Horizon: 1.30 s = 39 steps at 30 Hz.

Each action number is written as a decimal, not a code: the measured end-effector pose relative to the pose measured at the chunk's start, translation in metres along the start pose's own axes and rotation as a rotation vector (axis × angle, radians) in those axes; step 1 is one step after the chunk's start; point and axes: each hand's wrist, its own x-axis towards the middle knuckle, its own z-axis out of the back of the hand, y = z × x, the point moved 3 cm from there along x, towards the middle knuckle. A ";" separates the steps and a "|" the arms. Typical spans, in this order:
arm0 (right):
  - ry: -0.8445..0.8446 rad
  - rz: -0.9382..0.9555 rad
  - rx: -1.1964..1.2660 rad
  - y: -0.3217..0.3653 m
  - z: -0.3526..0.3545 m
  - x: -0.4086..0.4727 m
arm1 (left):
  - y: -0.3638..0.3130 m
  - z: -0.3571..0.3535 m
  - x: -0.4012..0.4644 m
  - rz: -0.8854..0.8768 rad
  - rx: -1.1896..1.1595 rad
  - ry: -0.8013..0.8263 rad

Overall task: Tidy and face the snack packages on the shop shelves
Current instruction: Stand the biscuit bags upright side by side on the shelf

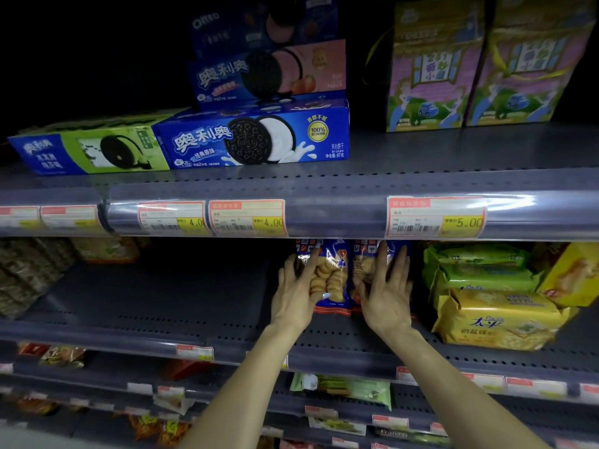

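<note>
On the middle shelf [181, 306], the left hand [296, 294] and right hand [385, 298] press flat, fingers straight, on two biscuit bags [334, 277] — light, crinkly, slippery, easily crushed — best held softly by the sides.

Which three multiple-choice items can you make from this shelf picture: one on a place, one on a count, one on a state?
1. Where do the two blue clear-windowed biscuit bags stand?
A. top shelf
B. middle shelf, under the price rail
C. floor

2. How many long Oreo cookie boxes lie along the front of the grey upper shelf?
A. two
B. four
C. none

3. How is the right hand?
A. a closed fist
B. fingers straight against a bag
C. holding a price tag

Answers:
1 B, both bags sit just below the rail.
2 A, a green Oreo box beside a blue Oreo box.
3 B, its straight fingers lie on the right bag; the left hand touches the left bag.
</note>
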 end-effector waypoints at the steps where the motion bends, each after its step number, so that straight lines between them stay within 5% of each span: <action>1: -0.004 0.005 -0.004 0.000 -0.001 0.002 | 0.000 -0.001 0.001 0.003 0.010 -0.003; 29: 0.078 0.050 0.152 -0.004 0.025 -0.012 | -0.023 -0.002 -0.034 0.133 -0.161 -0.056; 39: 0.111 0.110 0.032 0.001 0.049 -0.045 | -0.061 0.016 -0.048 -0.062 -0.134 -0.022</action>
